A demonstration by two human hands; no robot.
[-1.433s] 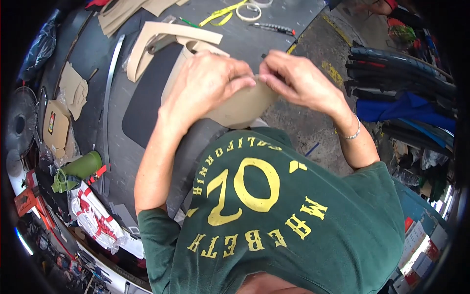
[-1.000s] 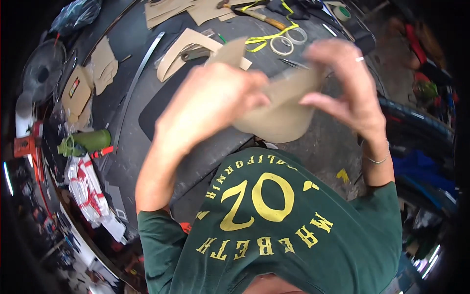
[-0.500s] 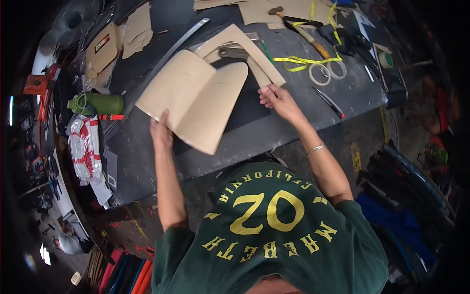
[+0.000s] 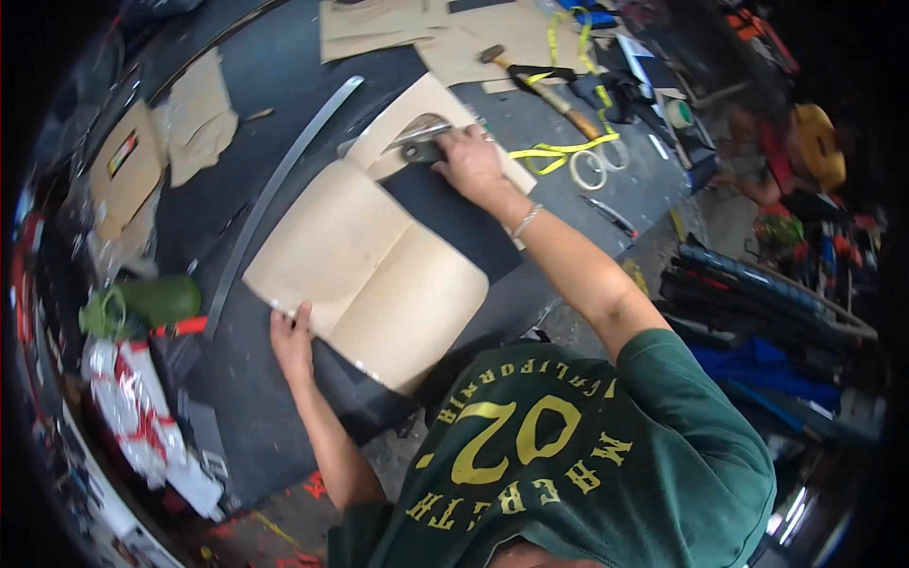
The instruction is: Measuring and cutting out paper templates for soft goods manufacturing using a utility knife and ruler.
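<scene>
My left hand is closed on the lower left edge of a large tan card sheet, thumb on top. The sheet has a crease down its middle and lies opened out, its near corner reaching the table edge. My right hand is bent, slightly blurred, over the end of a dark-handled metal tool, possibly scissors. Thumb and fingers lie on either side of that end. Beneath is a second tan card piece with an angled shape, partly covered by the hand. Black sheet material shows between the two cards.
A long metal ruler lies left of the card. Beyond my right hand are a hammer, yellow measuring tape, tape rolls and a pen. A green bottle stands at left. Another person is at far right.
My right hand has let go of the angled card's corner and moved forward and left to the metal tool. The creased sheet has opened flatter and turned. The view has shifted.
</scene>
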